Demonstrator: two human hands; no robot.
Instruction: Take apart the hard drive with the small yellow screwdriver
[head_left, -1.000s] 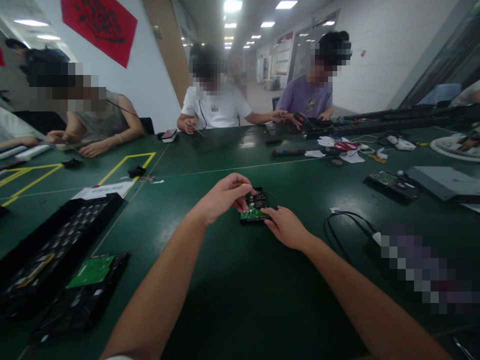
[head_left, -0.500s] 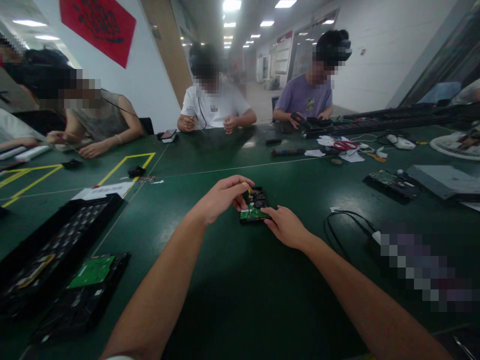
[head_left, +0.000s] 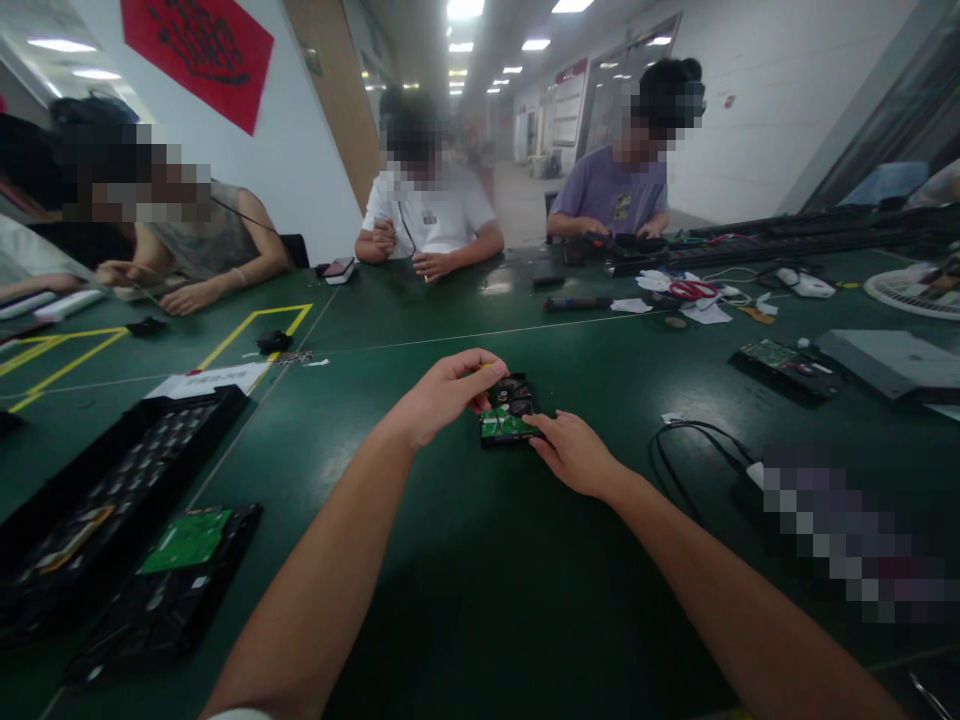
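A black hard drive (head_left: pixel 517 408) with a green circuit board (head_left: pixel 504 424) lies on the table in front of me. My left hand (head_left: pixel 454 395) is closed in a pinch above it, around a small screwdriver (head_left: pixel 498 414). Only a bit of its yellow handle shows between the fingers, and its thin shaft points down at the board. At the drive's right edge, my right hand (head_left: pixel 576 452) grips the near corner, index finger on top and thumb against the side.
Another hard drive (head_left: pixel 169 590) and a long black casing (head_left: pixel 112 490) lie at left. To the right are a third drive (head_left: pixel 787 368), a grey metal box (head_left: pixel 892 362) and a black cable (head_left: pixel 656 465). Red scissors (head_left: pixel 691 290) lie farther back. Several people sit across the table.
My left fingers have turned slightly around the screwdriver, covering more of its yellow handle. My right hand and the drive stay put. Across the table, the person in white has lowered one hand.
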